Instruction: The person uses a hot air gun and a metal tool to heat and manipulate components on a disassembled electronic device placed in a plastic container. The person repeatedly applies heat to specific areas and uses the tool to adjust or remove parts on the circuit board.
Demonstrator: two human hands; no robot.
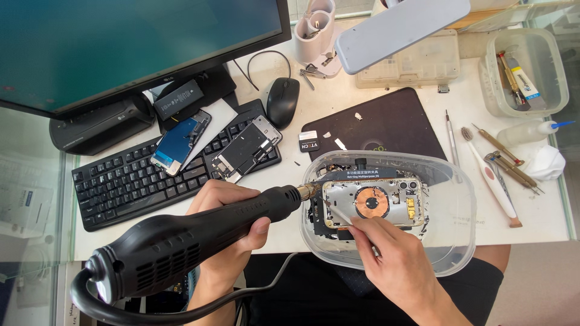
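Note:
My left hand (228,229) grips a black corded rotary tool (199,232), its metal tip (309,191) touching the left edge of an opened phone housing (374,202). The silver housing shows a copper coil (371,201) and lies on a black fixture inside a clear plastic tub (450,211). My right hand (396,259) holds a thin metal pick (339,214) against the housing's lower left part.
A black keyboard (127,181) carries a phone screen (179,143) and a phone frame (246,150). Monitor (121,48), mouse (282,101), black mat (386,124), toothbrush (492,178), tweezers (510,166), a clear tool box (525,72) and a squeeze bottle (528,131) surround the tub.

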